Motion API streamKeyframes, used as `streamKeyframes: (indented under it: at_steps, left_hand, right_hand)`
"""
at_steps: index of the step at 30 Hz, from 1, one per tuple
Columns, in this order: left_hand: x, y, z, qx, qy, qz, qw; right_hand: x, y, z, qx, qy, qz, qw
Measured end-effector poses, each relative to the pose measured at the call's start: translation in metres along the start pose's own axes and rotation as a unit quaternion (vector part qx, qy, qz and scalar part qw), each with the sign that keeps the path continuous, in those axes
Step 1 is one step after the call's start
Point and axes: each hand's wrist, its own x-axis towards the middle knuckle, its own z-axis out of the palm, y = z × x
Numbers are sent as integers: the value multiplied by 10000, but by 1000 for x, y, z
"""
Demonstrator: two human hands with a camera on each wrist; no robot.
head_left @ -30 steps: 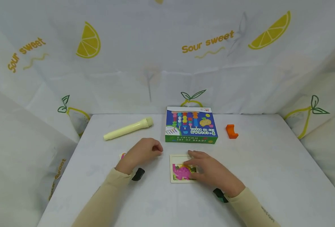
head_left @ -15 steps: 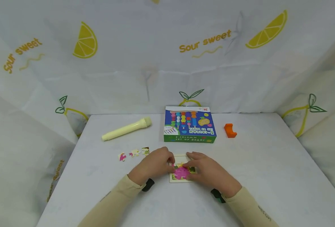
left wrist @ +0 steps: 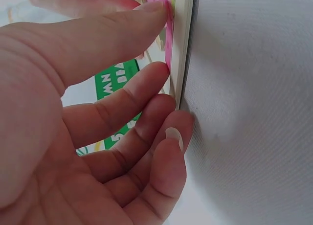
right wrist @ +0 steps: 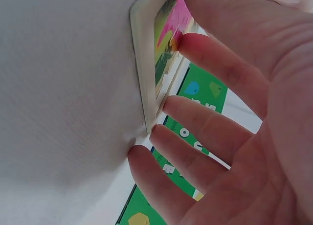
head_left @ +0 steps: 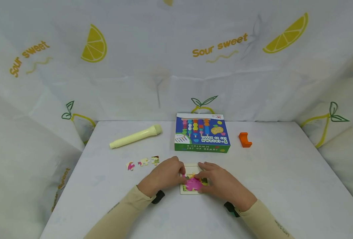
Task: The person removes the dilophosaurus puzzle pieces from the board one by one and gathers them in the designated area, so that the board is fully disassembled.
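Observation:
A small picture puzzle in a cream tray [head_left: 190,193] lies at the middle of the table, its lower part filled with a pink animal picture [head_left: 192,184]. At its left side my left hand [head_left: 166,177] pinches a pink puzzle piece [left wrist: 168,46] between thumb and index finger, at the tray's rim. My right hand [head_left: 224,183] rests on the right side, thumb and index finger touching the picture, other fingers spread along the rim. Three loose puzzle pieces lie left of the tray: a pink one [head_left: 130,165], a pale one [head_left: 144,161] and a greenish one [head_left: 155,160].
Behind the tray stands a blue and green bead-set box [head_left: 201,133]. A pale yellow tube-shaped stick [head_left: 136,136] lies at the back left, and an orange notched block [head_left: 245,140] at the back right. A white printed curtain [head_left: 176,66] surrounds the table.
My left hand has moved right from above the loose pieces to the tray's left side, uncovering those pieces. My right hand has stayed on the tray.

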Motion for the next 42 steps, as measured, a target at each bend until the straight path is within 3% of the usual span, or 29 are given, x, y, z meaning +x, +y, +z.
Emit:
streamKeyframes:
  at_steps: [24,32,42]
  left_hand:
    - [-3,5,3,129,-76,-224,9996]
    - [-2,4,3,-66,-66,-275,9996]
    - [0,4,3,-649,42,-325,9974]
  right_hand:
    - [-1,-2,4,35,-31,78,10000]
    - [-2,-2,4,47,4,57,10000]
    - [-2,0,4,-7,89,-27,10000]
